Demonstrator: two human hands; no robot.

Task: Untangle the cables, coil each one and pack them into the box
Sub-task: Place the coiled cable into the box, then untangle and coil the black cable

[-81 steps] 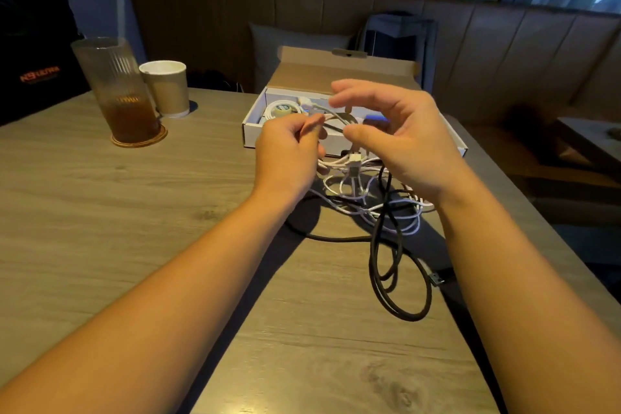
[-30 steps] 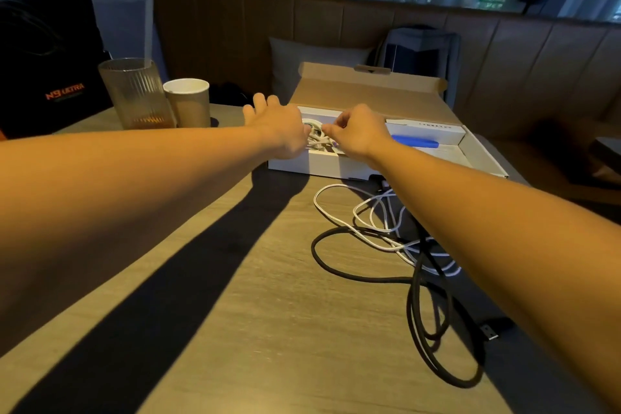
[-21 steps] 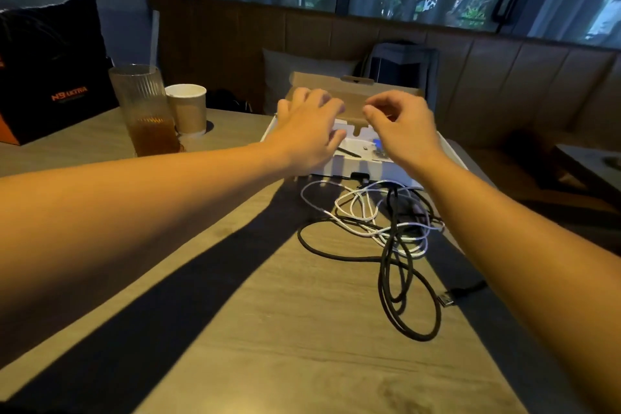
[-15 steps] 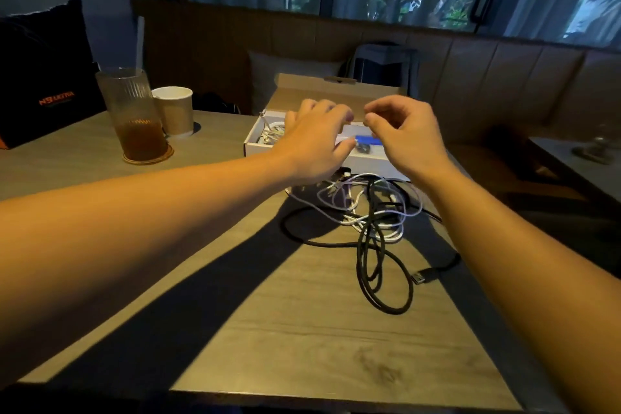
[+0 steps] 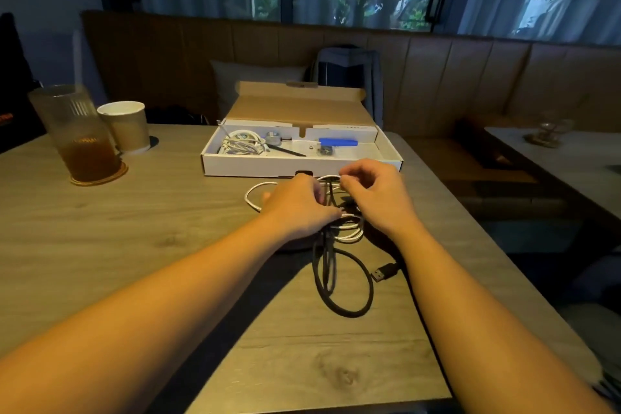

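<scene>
White cable [image 5: 352,236], black cable [image 5: 349,314]: tangled on surface [image 5: 134,245], 6 o'clock of box [image 5: 255,170]; right hand [image 5: 374,200] pinches white cable; left hand [image 5: 295,207] curled over both, hold unclear; advice: pin black, draw white slackly.

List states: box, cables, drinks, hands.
box, open, lid folded back
coiled cable, packed in box, left end
black cable, uncoiled, loose loops
white cable, uncoiled, tangled with black cable
glass, upright, partly full
paper cup, upright, contents unseen
left hand, on tangle, grip unclear
right hand, pinches white cable
</scene>
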